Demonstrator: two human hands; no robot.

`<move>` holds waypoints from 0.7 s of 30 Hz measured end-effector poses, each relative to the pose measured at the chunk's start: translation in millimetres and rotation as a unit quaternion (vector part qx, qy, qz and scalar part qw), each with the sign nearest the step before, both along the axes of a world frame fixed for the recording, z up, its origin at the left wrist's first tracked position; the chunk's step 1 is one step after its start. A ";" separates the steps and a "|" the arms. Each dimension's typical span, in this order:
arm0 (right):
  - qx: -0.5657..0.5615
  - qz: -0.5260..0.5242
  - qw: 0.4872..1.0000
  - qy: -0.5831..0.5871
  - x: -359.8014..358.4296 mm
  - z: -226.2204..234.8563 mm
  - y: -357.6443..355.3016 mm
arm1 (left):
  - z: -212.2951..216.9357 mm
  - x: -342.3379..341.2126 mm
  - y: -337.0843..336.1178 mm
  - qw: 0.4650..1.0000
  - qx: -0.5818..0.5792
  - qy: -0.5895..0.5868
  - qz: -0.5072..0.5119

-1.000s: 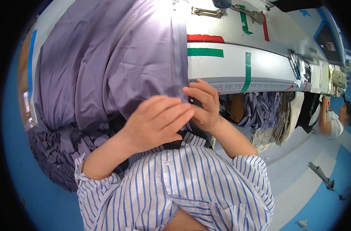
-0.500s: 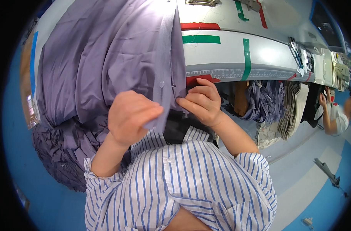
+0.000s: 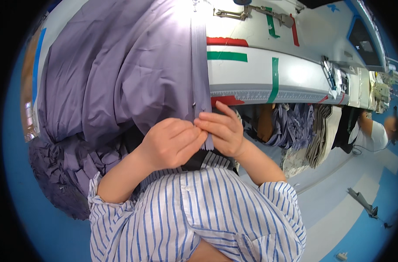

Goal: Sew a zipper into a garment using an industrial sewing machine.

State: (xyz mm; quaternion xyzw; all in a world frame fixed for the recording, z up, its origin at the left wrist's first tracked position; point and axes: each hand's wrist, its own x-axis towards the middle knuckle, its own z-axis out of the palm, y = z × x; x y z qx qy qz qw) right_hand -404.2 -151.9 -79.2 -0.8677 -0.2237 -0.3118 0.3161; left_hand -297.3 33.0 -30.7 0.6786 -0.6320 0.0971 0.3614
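The striped shirt [image 3: 194,214] of the person is nearest. Just beyond it, the left hand [image 3: 170,144] is closed, its thumb and fingers pinching the purple strip [image 3: 199,65] close to its frayed near end. The right hand [image 3: 225,133] meets it there, fingertips touching the strip and upper fingers partly spread; whether it grips, I cannot tell. The strip runs along the right side of the purple cloth [image 3: 107,74], which covers the left of the tabletop [image 3: 234,70] and drops over its near edge. Below, at left, sits a heap of dark purple cloth [image 3: 61,187]. A ruler [image 3: 251,94] follows the tabletop's near edge, crossed by green tape [image 3: 274,78]. Toward the far edge lies a metal bracket [image 3: 231,14], with a screen [image 3: 363,41] near the far right corner.
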 end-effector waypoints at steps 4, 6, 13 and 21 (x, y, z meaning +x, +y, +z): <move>0.017 -0.033 0.999 -0.039 3.0 -1.7 2.5 | 20.8 8.0 12.8 1.000 -0.023 -0.008 0.018; -0.018 -0.038 0.999 -0.017 5.3 1.3 0.7 | 25.5 10.2 21.9 0.996 -0.051 0.048 0.050; 0.152 -0.128 0.970 0.141 20.3 52.6 -0.3 | 23.0 -0.5 24.3 0.976 -0.091 0.170 0.100; 0.229 -0.040 0.937 0.261 50.6 77.1 -3.2 | 32.2 2.9 12.8 0.989 -0.086 0.087 0.088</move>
